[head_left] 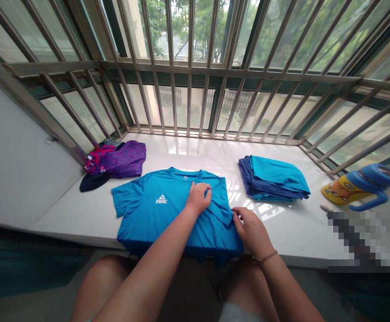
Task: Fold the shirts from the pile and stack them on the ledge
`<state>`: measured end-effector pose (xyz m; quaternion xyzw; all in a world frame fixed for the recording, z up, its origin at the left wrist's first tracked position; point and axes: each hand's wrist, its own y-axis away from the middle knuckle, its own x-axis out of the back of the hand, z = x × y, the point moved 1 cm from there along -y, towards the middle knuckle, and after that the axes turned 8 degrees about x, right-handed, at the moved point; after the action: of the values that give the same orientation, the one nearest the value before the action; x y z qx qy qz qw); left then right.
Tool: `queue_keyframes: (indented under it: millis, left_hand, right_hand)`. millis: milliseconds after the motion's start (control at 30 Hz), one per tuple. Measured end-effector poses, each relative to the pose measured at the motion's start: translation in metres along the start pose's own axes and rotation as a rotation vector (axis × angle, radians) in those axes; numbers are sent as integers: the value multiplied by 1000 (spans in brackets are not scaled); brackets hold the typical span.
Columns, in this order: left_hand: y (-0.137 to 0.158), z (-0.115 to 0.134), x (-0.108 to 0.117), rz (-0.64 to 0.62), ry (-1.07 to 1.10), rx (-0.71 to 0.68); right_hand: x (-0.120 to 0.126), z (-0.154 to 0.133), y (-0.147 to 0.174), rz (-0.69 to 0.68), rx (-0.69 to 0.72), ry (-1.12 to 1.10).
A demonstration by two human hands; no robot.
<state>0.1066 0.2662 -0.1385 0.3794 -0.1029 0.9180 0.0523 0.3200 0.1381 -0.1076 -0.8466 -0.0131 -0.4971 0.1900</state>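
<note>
While the blue T-shirt lies face up on the white bench, collar toward the window bars and hem hanging just over the near edge, both hands work on its right-hand side. Its long axis runs straight away from the person, from hem to collar, and the white chest logo sits left of the hands.

Lying on the upper chest of the shirt just below the collar, the left hand has its fingers curled and pressed together on the cloth at the top of a fold, though whether it pinches the fabric or only pins it down cannot be told for certain. Nearer the bench edge, the right hand has its thumb and fingers closed on the edge of the folded-over right sleeve and side panel, which lies turned inward over the body of the shirt. Both hands touch the shirt; the right one is nearer the loose flap, the left one nearer the collar.

Well to the right rests a folded stack of blue garments. At the far left corner lies a heap of purple and pink clothes. A blue and yellow bottle lies on its side at the right.
</note>
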Motion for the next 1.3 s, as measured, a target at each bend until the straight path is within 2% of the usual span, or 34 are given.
queue_keyframes:
  millis: [133, 267, 367, 467, 567, 633, 767, 933, 1000, 1067, 1167, 1200, 1267, 1300]
  left_hand:
    - [5, 7, 0, -12, -52, -33]
    - [5, 10, 0, 4, -104, -47]
    - [5, 10, -2, 14, -135, -59]
    - [6, 10, -4, 24, -154, -66]
    - [6, 10, -3, 37, -149, -72]
    - [6, 10, -3, 49, -136, -69]
    - [5, 10, -2, 69, -95, -39]
    - [6, 10, 4, 72, -22, 54]
    - [13, 3, 21, 93, 2, 117]
    - [22, -12, 54, 133, 7, 169]
    - [37, -56, 130, 242, -43, 235]
    - [41, -74, 158, 313, -91, 285]
    - [49, -113, 208, 461, -357, 531]
    - [52, -131, 228, 421, -471, 680]
  right_hand:
    - [-6, 10, 19, -74, 19, 106]
    - [-9, 1, 20, -32, 7, 188]
    - [-13, -5, -7, 63, 33, 168]
    - [-29, -3, -57, 88, 62, 164]
    - [-56, 8, -108, -72, -2, 232]
    - [-74, 16, -130, -199, -67, 261]
    - [-91, 28, -141, -284, -115, 296]
    - [-90, 31, -138, -302, -118, 298]
    - [-89, 29, -139, -293, -126, 297]
    - [-88, 26, -139, -288, -129, 299]
    - [-87, 23, -140, -288, -130, 299]
    - [-86, 22, -140, -289, -132, 298]
    - [-86, 21, -139, -289, -135, 297]
    - [-85, 21, -139, -288, -134, 299]
